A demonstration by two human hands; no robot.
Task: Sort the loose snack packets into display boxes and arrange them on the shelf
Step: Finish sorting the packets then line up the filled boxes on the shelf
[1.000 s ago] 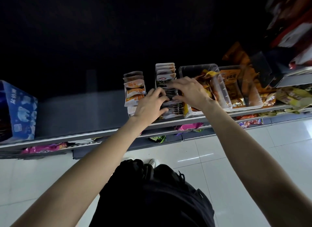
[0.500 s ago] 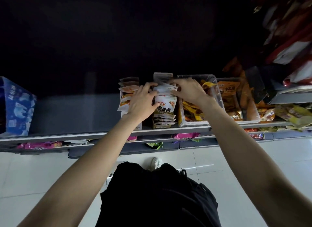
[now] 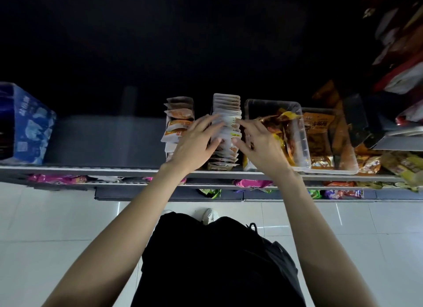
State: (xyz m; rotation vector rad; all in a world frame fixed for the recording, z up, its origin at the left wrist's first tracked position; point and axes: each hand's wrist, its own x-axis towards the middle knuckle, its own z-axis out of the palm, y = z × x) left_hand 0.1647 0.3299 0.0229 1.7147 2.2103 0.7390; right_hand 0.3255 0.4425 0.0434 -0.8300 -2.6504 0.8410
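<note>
Head view: the left hand (image 3: 194, 144) and the right hand (image 3: 258, 144) have spread, relaxed fingers that press both sides of the row of white snack packets (image 3: 225, 133), which stands in its display box on the shelf (image 3: 91, 169).

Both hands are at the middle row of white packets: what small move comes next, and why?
Probably press the white packets together and square them upright. The left hand and right hand flank the row with fingers on it, and the packets near the shelf edge lean unevenly.
</note>
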